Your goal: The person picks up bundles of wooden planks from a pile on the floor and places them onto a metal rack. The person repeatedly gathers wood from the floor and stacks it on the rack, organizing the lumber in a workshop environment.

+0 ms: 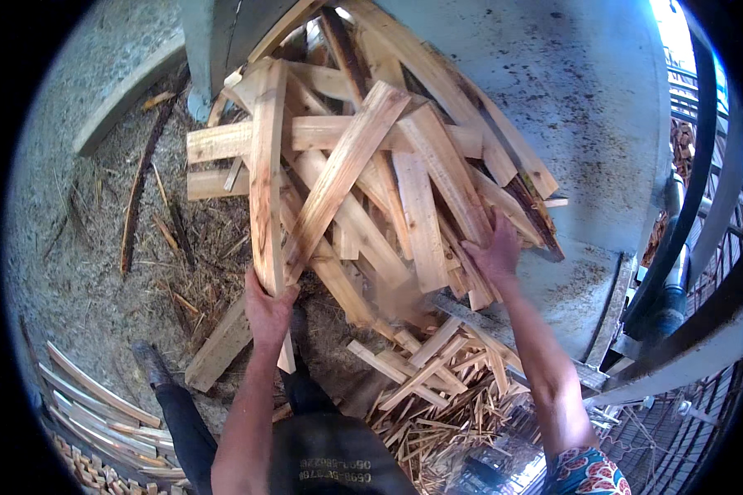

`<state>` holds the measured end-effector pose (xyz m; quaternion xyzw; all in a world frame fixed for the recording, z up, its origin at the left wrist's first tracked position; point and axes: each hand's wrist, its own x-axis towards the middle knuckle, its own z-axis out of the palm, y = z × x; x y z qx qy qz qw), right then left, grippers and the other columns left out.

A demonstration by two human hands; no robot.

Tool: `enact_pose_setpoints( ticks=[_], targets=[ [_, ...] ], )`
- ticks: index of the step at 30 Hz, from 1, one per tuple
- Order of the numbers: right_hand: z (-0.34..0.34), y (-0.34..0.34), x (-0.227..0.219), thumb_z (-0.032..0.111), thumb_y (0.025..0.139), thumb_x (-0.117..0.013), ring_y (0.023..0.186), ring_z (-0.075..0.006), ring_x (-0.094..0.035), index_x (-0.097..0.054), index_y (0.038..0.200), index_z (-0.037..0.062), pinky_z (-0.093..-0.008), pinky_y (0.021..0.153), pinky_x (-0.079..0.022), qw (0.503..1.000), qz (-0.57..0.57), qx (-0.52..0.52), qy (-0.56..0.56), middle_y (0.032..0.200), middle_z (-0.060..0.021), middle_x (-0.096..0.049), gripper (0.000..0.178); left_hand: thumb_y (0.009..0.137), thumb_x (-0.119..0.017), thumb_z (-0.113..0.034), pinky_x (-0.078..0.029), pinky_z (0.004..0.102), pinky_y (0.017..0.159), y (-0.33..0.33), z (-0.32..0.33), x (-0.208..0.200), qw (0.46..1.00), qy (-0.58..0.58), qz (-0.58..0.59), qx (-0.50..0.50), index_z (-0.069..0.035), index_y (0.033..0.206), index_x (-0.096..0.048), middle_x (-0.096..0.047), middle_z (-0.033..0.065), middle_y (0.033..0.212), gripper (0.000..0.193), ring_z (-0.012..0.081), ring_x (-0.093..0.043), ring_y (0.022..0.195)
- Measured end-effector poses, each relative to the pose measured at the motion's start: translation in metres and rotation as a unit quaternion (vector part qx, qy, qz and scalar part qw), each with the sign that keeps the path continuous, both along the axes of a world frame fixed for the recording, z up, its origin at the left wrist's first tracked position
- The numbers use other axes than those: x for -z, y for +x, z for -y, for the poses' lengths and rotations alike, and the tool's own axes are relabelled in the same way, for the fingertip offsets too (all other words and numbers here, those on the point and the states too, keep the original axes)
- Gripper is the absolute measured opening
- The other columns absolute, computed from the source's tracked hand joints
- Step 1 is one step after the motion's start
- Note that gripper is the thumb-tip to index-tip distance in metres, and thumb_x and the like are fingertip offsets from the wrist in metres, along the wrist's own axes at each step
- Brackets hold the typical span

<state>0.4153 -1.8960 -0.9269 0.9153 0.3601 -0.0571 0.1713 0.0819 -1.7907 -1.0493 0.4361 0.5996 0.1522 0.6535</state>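
A large heap of rough-sawn wooden boards [334,194] lies crisscrossed in front of me, some with dark bark edges. My left hand [271,309] is closed round the near end of a long pale board [266,169], which reaches away over the left side of the heap. At the heap's right side, my right hand [497,254] grips the edge of a slanting board [447,165] near its lower end. Part of its grasp is hidden. Another board [351,169] crosses the heap diagonally between my hands.
Bark and wood scraps [173,231] litter the ground at left, beside a thick wooden block [220,346]. Thin offcuts [442,421] fill the area below the heap. A grey metal panel [570,107] stands right, near metal railings [693,239]. Stacked strips [107,421] lie lower left.
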Motion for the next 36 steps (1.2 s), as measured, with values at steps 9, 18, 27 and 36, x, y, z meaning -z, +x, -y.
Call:
enact_pose_setpoints(
  ticks=[9, 18, 27, 36],
  targets=[
    [0.009, 0.034, 0.000, 0.037, 0.058, -0.070, 0.106, -0.0351, -0.044, -0.048, 0.112, 0.0046, -0.0456, 0.091, -0.034, 0.992, -0.083, -0.072, -0.070, 0.109, -0.0173, -0.050, 0.067, 0.066, -0.071, -0.006, -0.040, 0.0335, 0.087, 0.006, 0.004, 0.042, 0.995, -0.045, 0.074, 0.056, -0.002, 0.117, -0.032, -0.050, 0.0134, 0.106, 0.065, 0.0208, -0.050, 0.099],
    [-0.061, -0.073, -0.064, 0.021, 0.070, -0.067, 0.098, -0.0282, -0.053, -0.047, 0.111, 0.0009, -0.0363, 0.082, -0.043, 0.923, -0.379, 0.006, -0.070, 0.101, -0.0180, -0.054, 0.049, 0.067, -0.073, -0.009, -0.048, 0.0337, 0.079, 0.001, 0.024, 0.077, 0.979, -0.122, 0.148, 0.070, -0.002, 0.120, -0.031, -0.057, 0.0148, 0.103, 0.068, 0.0213, -0.058, 0.090],
    [-0.047, -0.220, 0.065, 0.017, 0.075, -0.063, 0.102, -0.0198, -0.050, -0.036, 0.117, -0.0009, -0.0331, 0.086, -0.041, 0.759, -0.604, 0.110, 0.215, 0.107, -0.0137, -0.050, 0.053, 0.070, -0.066, -0.004, -0.049, 0.0281, 0.070, -0.067, 0.039, -0.029, 0.926, -0.321, 0.144, -0.135, 0.003, 0.102, -0.053, -0.061, 0.0076, 0.090, 0.035, 0.0144, -0.058, 0.078],
    [-0.075, -0.346, 0.143, 0.017, 0.085, -0.052, 0.106, -0.0240, -0.050, -0.032, 0.124, -0.0007, -0.0345, 0.086, -0.042, 0.684, -0.715, 0.141, 0.036, 0.112, -0.0208, -0.051, 0.048, 0.078, -0.061, -0.006, -0.044, 0.0312, 0.080, -0.146, 0.086, 0.010, 0.926, -0.196, 0.039, -0.321, 0.005, 0.118, -0.040, -0.053, 0.0142, 0.105, 0.046, 0.0203, -0.053, 0.093]
  ],
)
